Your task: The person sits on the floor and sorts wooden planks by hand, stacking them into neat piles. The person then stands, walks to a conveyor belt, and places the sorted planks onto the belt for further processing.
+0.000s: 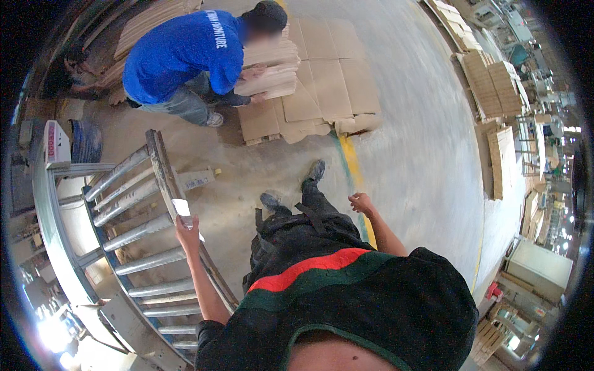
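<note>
My left hand [188,232] is closed on a small white piece [180,207] with a pale, clear-looking lower part; its exact kind is hard to make out. That hand is beside the long side rail [162,168] of a roller conveyor [145,222], whose metal rollers lie to its left. Away from my body on the right hangs my right hand [361,203], fingers loosely curled, with nothing visible in them. Below it, a yellow line [351,159] runs along the floor.
Ahead, a co-worker in a blue shirt [179,59] bends with both hands on a stack of pale boards [272,69]. Flattened cardboard [325,86] lies on the floor beside it. Board stacks [495,83] line the far right. A white box [57,145] stands at the left.
</note>
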The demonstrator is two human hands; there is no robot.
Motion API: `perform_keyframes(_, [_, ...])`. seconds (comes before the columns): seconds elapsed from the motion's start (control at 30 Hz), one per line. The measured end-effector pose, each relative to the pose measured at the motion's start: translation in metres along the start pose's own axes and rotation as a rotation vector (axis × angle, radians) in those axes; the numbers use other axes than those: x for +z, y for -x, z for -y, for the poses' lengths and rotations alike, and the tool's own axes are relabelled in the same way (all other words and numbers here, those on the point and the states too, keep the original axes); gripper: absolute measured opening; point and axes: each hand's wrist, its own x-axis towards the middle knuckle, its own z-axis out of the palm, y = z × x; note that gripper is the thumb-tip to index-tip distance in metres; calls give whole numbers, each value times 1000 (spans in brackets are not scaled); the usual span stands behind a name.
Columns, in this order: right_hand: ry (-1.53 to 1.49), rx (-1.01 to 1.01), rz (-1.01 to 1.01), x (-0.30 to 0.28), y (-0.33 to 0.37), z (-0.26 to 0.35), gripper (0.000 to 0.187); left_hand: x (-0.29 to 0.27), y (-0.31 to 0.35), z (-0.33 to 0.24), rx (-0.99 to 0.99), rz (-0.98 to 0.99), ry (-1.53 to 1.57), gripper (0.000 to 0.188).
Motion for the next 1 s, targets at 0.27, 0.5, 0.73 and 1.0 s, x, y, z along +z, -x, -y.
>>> perform_keyframes(0.27, [-34, 128, 89, 32, 17, -25, 40, 4, -29, -25, 57, 53, -106, 63])
perform_keyframes(0.5, [-115, 128, 76, 43, 12, -21, 41, 2, -44, -44, -49, 140, -136, 58])
perform_keyframes(0.73, [181, -153, 11, 35, -16, 34, 36, 83, -54, -132, 346, 202, -62, 60])
perform_keyframes(1.0, [-677, -467, 381, -18, 32, 280, 40, 205, -58, -278, 665, 542, -157, 64])
